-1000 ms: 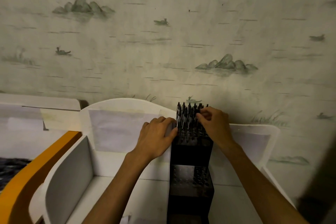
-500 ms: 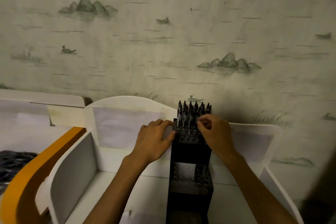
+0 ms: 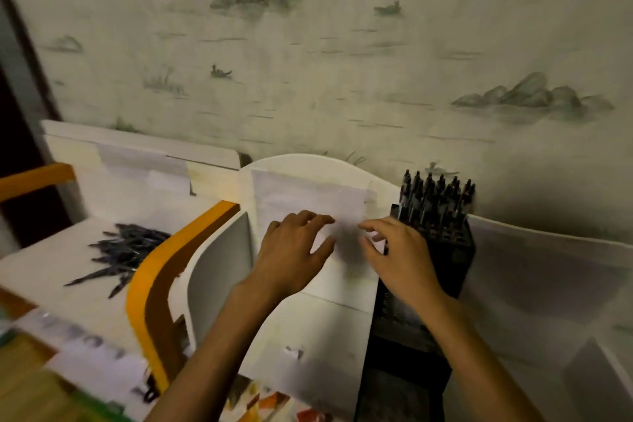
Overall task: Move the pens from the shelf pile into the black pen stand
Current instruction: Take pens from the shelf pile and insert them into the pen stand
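Observation:
The black pen stand [image 3: 455,260] is stepped and stands upright on the white shelf at the right, its top tier packed with several dark pens [image 3: 436,200]. A loose pile of dark pens [image 3: 125,250] lies on the white shelf surface at the left, beyond the orange divider. My left hand [image 3: 294,253] hovers in front of the white back panel with fingers spread and holds nothing. My right hand [image 3: 399,255] is just left of the stand's top tier, fingers loosely bent and empty, covering part of the stand's lower steps.
An orange curved divider [image 3: 161,271] and a white curved partition [image 3: 212,271] separate the pen pile from the stand's compartment. A white back panel [image 3: 308,181] with taped paper stands against the patterned wall. Colourful papers [image 3: 270,401] lie below the shelf edge.
Both hands have come off the stand and moved left. My view has swung left, bringing the pen pile into sight.

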`<control>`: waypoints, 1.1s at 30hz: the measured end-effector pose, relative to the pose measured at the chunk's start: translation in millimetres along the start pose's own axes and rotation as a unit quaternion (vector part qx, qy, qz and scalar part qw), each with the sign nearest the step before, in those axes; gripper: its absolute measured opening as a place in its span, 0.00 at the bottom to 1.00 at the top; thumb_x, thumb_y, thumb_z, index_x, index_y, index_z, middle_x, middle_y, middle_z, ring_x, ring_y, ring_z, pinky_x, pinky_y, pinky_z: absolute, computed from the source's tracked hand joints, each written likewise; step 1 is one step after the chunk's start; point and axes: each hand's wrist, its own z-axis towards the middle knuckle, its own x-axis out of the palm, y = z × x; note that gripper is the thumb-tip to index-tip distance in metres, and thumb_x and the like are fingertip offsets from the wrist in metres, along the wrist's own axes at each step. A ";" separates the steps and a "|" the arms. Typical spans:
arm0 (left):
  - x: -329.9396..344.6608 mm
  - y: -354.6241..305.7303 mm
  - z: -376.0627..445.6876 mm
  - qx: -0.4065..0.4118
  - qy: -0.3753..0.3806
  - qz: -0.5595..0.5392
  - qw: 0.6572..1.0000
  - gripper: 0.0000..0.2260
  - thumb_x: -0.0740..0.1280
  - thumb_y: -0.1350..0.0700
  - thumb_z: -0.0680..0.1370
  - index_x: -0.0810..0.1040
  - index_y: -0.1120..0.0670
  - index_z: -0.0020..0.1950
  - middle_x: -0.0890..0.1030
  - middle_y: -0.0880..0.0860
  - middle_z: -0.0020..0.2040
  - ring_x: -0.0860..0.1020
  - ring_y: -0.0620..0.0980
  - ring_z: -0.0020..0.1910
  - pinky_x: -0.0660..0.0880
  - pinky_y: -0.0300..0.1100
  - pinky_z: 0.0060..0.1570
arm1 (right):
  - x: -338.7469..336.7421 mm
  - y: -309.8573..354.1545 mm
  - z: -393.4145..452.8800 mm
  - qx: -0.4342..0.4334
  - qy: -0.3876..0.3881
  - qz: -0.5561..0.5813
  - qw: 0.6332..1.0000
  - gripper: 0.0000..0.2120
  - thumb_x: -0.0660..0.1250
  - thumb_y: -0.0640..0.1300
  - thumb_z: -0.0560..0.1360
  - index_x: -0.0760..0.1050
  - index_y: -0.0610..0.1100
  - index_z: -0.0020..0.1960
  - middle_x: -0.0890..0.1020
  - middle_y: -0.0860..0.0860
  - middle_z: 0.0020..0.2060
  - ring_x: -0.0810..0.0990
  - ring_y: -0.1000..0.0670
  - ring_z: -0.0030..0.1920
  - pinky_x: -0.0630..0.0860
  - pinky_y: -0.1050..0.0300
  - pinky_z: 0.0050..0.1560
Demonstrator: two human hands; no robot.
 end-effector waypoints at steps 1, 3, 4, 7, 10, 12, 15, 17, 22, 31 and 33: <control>-4.2 8.4 -6.1 -0.011 -0.001 0.007 1.000 0.19 0.55 0.40 0.83 0.69 0.41 0.73 0.73 0.46 0.71 0.72 0.49 0.68 0.67 0.50 0.67 | 8.6 7.8 -0.1 -0.005 0.005 0.007 1.000 0.13 0.68 0.48 0.77 0.79 0.50 0.61 0.80 0.55 0.55 0.80 0.55 0.51 0.78 0.57 0.53; -13.3 27.5 -19.3 -0.030 -0.007 0.018 0.999 0.19 0.54 0.39 0.82 0.69 0.40 0.72 0.73 0.45 0.71 0.72 0.49 0.68 0.68 0.52 0.68 | 27.4 27.1 -0.2 -0.011 0.018 0.016 1.000 0.14 0.67 0.48 0.77 0.78 0.50 0.63 0.80 0.55 0.56 0.79 0.54 0.53 0.78 0.56 0.55; -18.4 38.6 -26.6 -0.041 -0.009 0.020 0.999 0.19 0.54 0.38 0.82 0.69 0.40 0.72 0.73 0.45 0.71 0.72 0.48 0.69 0.69 0.53 0.69 | 37.4 37.3 -0.2 -0.013 0.027 0.019 0.999 0.15 0.67 0.49 0.77 0.78 0.50 0.63 0.80 0.55 0.57 0.79 0.54 0.53 0.78 0.57 0.55; -35.5 75.0 -52.3 -0.066 -0.013 0.032 0.997 0.21 0.53 0.38 0.81 0.69 0.40 0.72 0.72 0.45 0.72 0.70 0.48 0.70 0.68 0.53 0.68 | 68.5 71.0 1.3 -0.014 0.049 0.044 0.998 0.14 0.67 0.50 0.77 0.78 0.51 0.62 0.80 0.55 0.57 0.78 0.56 0.52 0.76 0.61 0.54; -56.5 117.9 -79.6 -0.081 -0.016 0.049 0.995 0.23 0.50 0.37 0.80 0.69 0.40 0.72 0.72 0.44 0.71 0.71 0.48 0.68 0.69 0.52 0.65 | 102.2 111.5 3.2 -0.029 0.067 0.059 0.996 0.14 0.68 0.50 0.77 0.78 0.51 0.62 0.80 0.55 0.57 0.76 0.58 0.51 0.76 0.65 0.52; -70.0 151.1 -96.9 -0.092 -0.016 0.064 0.994 0.23 0.48 0.37 0.80 0.69 0.40 0.72 0.72 0.44 0.70 0.72 0.49 0.67 0.68 0.52 0.63 | 124.8 141.3 2.3 -0.040 0.086 0.049 0.994 0.15 0.67 0.50 0.78 0.77 0.52 0.64 0.79 0.55 0.57 0.75 0.59 0.52 0.72 0.72 0.49; -91.0 201.9 -122.1 -0.108 -0.019 0.065 0.992 0.22 0.49 0.36 0.81 0.68 0.39 0.72 0.72 0.44 0.70 0.71 0.49 0.67 0.68 0.52 0.63 | 159.2 184.9 0.1 -0.048 0.107 0.058 0.991 0.15 0.67 0.48 0.78 0.76 0.51 0.64 0.79 0.54 0.59 0.77 0.55 0.56 0.76 0.64 0.54; -102.6 235.5 -139.0 -0.118 -0.023 0.067 0.990 0.20 0.51 0.36 0.82 0.68 0.39 0.71 0.73 0.43 0.69 0.71 0.48 0.67 0.68 0.52 0.63 | 183.2 212.9 -1.7 -0.050 0.112 0.072 0.990 0.14 0.67 0.48 0.78 0.77 0.52 0.63 0.78 0.54 0.59 0.77 0.56 0.57 0.77 0.61 0.56; -130.6 305.6 -181.3 -0.137 -0.025 0.091 0.986 0.21 0.53 0.38 0.81 0.67 0.40 0.73 0.71 0.44 0.72 0.70 0.49 0.69 0.67 0.50 0.63 | 245.9 272.9 -1.9 -0.061 0.104 0.082 0.989 0.12 0.67 0.48 0.78 0.78 0.52 0.60 0.78 0.56 0.54 0.78 0.57 0.49 0.78 0.59 0.49; -155.8 408.7 -222.6 -0.183 0.008 0.069 0.981 0.19 0.54 0.39 0.82 0.67 0.40 0.72 0.70 0.46 0.73 0.70 0.49 0.69 0.67 0.50 0.65 | 355.0 333.0 0.0 -0.044 0.135 0.091 0.986 0.12 0.68 0.43 0.77 0.79 0.45 0.60 0.77 0.50 0.54 0.79 0.50 0.53 0.78 0.55 0.54; -154.4 434.3 -221.0 -0.190 0.014 0.063 0.980 0.19 0.55 0.40 0.82 0.67 0.40 0.72 0.70 0.46 0.73 0.70 0.49 0.69 0.66 0.50 0.65 | 380.1 338.7 3.8 -0.044 0.146 0.059 0.987 0.13 0.68 0.46 0.77 0.79 0.47 0.60 0.78 0.51 0.56 0.79 0.50 0.54 0.78 0.51 0.54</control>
